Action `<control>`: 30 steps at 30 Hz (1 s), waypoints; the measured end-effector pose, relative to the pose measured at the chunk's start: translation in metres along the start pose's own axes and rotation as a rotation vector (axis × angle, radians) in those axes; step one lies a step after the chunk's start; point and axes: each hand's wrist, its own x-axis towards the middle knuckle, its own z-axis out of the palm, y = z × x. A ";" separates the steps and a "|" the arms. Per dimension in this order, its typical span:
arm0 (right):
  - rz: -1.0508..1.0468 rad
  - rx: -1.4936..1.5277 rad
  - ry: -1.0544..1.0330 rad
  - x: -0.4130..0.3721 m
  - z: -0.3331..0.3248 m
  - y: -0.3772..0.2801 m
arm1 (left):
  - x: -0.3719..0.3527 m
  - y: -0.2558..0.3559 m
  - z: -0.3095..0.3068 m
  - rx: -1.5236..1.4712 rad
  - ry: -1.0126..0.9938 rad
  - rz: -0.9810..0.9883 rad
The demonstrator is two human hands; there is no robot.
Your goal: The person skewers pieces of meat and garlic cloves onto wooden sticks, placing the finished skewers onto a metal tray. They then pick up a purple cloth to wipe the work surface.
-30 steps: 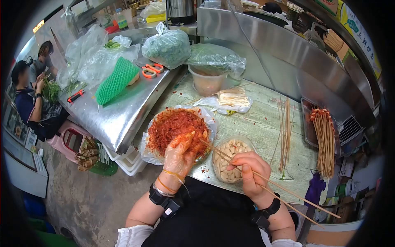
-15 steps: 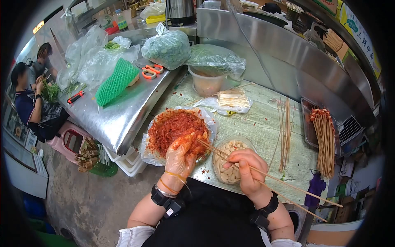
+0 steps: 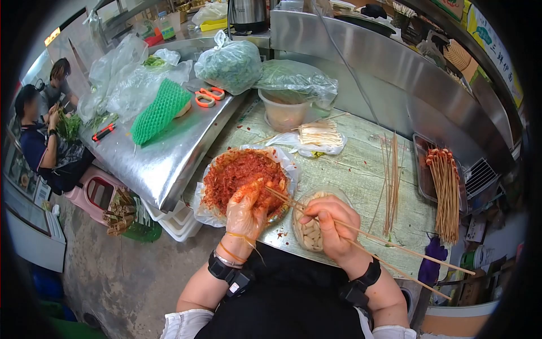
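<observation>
The pale green worktop (image 3: 361, 169) carries a plastic-lined bowl (image 3: 201, 207) of red mixture (image 3: 240, 169) at its near left corner, with a clear tub (image 3: 294, 226) of pale pieces (image 3: 312, 237) just beside it along the near edge. Over the bowl, the gloved left hand (image 3: 247, 212) is curled and smeared red, though I can't tell whether it's clamped on anything, while the right hand (image 3: 336, 226), apart from it, is closed on two thin skewers (image 3: 418, 252). Their tips reach the left hand's fingers; the other ends slant toward the worktop's near right corner.
</observation>
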 end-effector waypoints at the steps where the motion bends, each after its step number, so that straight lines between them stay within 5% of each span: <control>1: 0.000 0.000 -0.001 0.000 0.001 0.001 | 0.001 0.000 -0.001 0.000 0.000 0.000; 19: -0.086 -0.065 -0.029 -0.011 0.027 0.019 | 0.004 0.001 0.007 0.176 0.072 0.182; 24: -0.274 -0.200 -0.038 -0.006 0.037 0.023 | 0.008 0.002 0.003 0.128 0.066 0.201; 30: -0.130 -0.252 -0.082 0.003 0.049 0.019 | 0.005 0.002 0.008 0.169 -0.044 0.187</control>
